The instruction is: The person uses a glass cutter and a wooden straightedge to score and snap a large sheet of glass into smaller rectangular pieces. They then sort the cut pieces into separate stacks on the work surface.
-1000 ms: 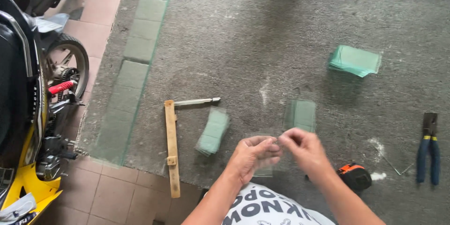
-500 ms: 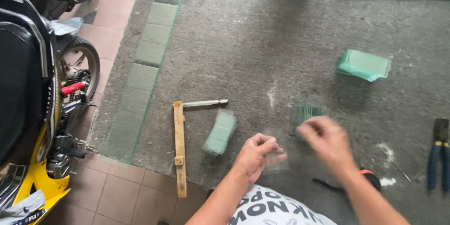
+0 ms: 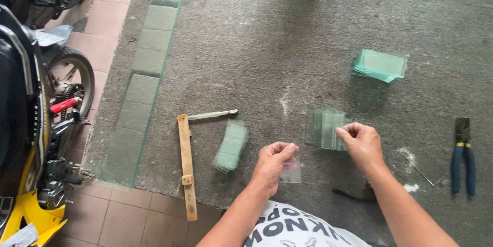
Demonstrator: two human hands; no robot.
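My left hand [image 3: 273, 162] pinches a small clear glass piece [image 3: 291, 171] just above the grey carpet. My right hand [image 3: 362, 142] has its fingers closed on a small pane at the edge of a low pile of clear glass pieces [image 3: 324, 127] lying on the carpet. A greenish stack of narrow glass strips [image 3: 231, 147] lies left of my left hand. Beside it lie a wooden T-square [image 3: 186, 165] and a metal glass cutter [image 3: 211, 115].
A thicker stack of green glass panes [image 3: 379, 65] lies at the far right. Blue-handled pliers [image 3: 462, 154] rest at the right edge. A long glass sheet [image 3: 145, 77] lies along the carpet's left border. A parked motorcycle [image 3: 36, 118] stands at left on tiles.
My hands were together holding one glass piece. They have parted: the right hand moved right and forward to the pile of clear pieces, the left hand stays with the small piece.
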